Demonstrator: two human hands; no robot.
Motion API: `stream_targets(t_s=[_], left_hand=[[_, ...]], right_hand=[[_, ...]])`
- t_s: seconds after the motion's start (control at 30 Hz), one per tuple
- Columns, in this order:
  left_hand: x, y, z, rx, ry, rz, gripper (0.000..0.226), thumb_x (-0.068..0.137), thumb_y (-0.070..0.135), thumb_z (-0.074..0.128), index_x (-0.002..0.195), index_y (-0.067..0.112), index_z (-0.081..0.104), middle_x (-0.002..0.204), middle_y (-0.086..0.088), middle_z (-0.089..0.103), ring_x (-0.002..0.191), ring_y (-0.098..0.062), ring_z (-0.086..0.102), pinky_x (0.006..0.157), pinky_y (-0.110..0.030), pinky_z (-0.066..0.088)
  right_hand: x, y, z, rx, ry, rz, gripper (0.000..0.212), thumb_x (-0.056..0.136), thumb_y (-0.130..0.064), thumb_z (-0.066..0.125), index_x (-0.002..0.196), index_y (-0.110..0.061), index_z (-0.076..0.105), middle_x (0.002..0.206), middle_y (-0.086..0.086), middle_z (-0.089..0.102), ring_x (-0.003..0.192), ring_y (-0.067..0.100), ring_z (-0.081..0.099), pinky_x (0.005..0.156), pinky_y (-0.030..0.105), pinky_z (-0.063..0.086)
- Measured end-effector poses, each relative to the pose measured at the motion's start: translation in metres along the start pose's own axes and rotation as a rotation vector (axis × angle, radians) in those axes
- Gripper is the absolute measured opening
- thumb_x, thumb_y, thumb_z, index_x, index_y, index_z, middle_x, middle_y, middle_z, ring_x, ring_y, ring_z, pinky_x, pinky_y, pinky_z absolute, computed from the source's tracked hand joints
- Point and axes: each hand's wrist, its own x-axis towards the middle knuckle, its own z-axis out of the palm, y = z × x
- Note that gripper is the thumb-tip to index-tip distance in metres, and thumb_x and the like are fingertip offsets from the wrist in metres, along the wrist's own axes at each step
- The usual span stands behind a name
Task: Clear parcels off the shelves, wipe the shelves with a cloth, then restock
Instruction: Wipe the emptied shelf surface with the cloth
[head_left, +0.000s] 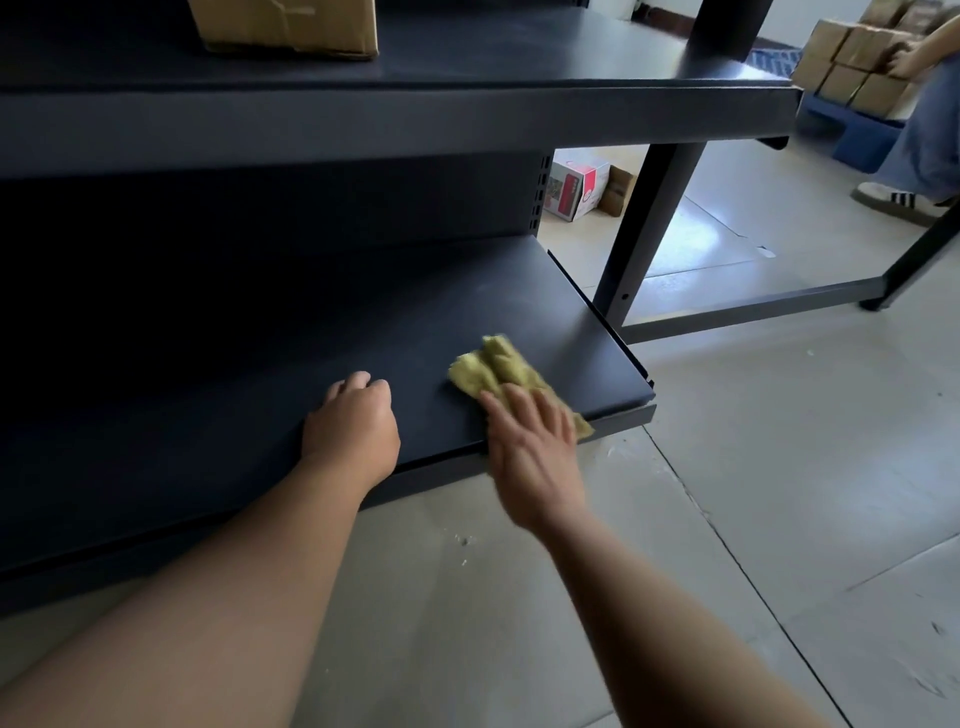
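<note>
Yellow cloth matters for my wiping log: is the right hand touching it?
Touching. The head view shows the right hand lying flat on the yellow cloth, fingers spread over its near part, on the lower shelf.

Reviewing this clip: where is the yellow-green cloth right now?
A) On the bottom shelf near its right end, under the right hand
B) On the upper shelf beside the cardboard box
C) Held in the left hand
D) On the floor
A: the cloth lies on the bottom shelf near its right end, with the right hand pressing on it with flat fingers, while the left hand rests on the shelf without it.
</note>
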Motion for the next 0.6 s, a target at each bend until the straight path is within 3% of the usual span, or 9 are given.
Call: stream_targets(t_s=[0.13, 0.23, 0.33, 0.43, 0.53, 0.6], left_hand=[[-0.003, -0.002, -0.002, -0.013, 0.01, -0.004, 0.01, 0.093, 0.006, 0.045, 0.088, 0.012, 0.039, 0.139, -0.002, 0.041, 0.121, -0.027, 0.042, 0.084, -0.036, 0.039], [-0.004, -0.009, -0.006, -0.001, -0.001, -0.038, 0.005, 0.094, 0.006, 0.045, 0.096, 0.011, 0.046, 0.142, -0.003, 0.039, 0.122, -0.027, 0.042, 0.083, -0.035, 0.039], [-0.006, -0.014, -0.007, 0.031, -0.005, -0.048, 0.017, 0.094, 0.009, 0.046, 0.111, 0.01, 0.05, 0.143, -0.003, 0.038, 0.123, -0.027, 0.04, 0.087, -0.037, 0.041], [-0.012, -0.018, -0.007, 0.038, -0.009, -0.038, 0.026, 0.097, 0.018, 0.045, 0.122, 0.013, 0.048, 0.145, -0.001, 0.036, 0.126, -0.027, 0.038, 0.092, -0.04, 0.039], [-0.016, -0.024, -0.007, 0.029, -0.004, -0.023, 0.035, 0.099, 0.028, 0.042, 0.132, 0.015, 0.044, 0.147, 0.0, 0.034, 0.13, -0.026, 0.035, 0.096, -0.042, 0.038], [-0.016, -0.026, -0.008, 0.028, 0.004, -0.014, 0.036, 0.099, 0.031, 0.042, 0.132, 0.017, 0.045, 0.146, 0.001, 0.035, 0.131, -0.026, 0.034, 0.096, -0.042, 0.038]], right_hand=[[0.01, 0.061, -0.017, -0.048, -0.032, 0.214, 0.046, 0.102, -0.029, 0.033, 0.148, -0.032, 0.032, 0.154, -0.002, 0.029, 0.141, 0.026, 0.02, 0.118, 0.039, 0.01], [0.015, 0.065, -0.026, 0.002, -0.074, 0.3, 0.047, 0.101, -0.032, 0.034, 0.148, -0.033, 0.033, 0.157, -0.003, 0.025, 0.145, 0.023, 0.014, 0.118, 0.039, 0.007], [0.004, 0.033, -0.023, 0.05, -0.089, 0.157, 0.045, 0.098, -0.035, 0.034, 0.141, -0.035, 0.044, 0.153, -0.005, 0.035, 0.142, 0.022, 0.02, 0.117, 0.038, 0.006], [-0.01, 0.001, -0.018, 0.079, -0.066, -0.042, 0.046, 0.092, -0.036, 0.035, 0.133, -0.034, 0.055, 0.144, -0.006, 0.048, 0.138, 0.026, 0.031, 0.116, 0.045, 0.014], [-0.003, -0.018, -0.011, 0.09, -0.104, -0.139, 0.042, 0.096, -0.035, 0.036, 0.134, -0.037, 0.053, 0.144, -0.008, 0.047, 0.14, 0.027, 0.029, 0.116, 0.049, 0.012], [0.015, -0.02, -0.008, 0.062, -0.146, -0.182, 0.04, 0.099, -0.034, 0.036, 0.137, -0.041, 0.048, 0.148, -0.01, 0.042, 0.143, 0.022, 0.024, 0.117, 0.044, 0.008]])
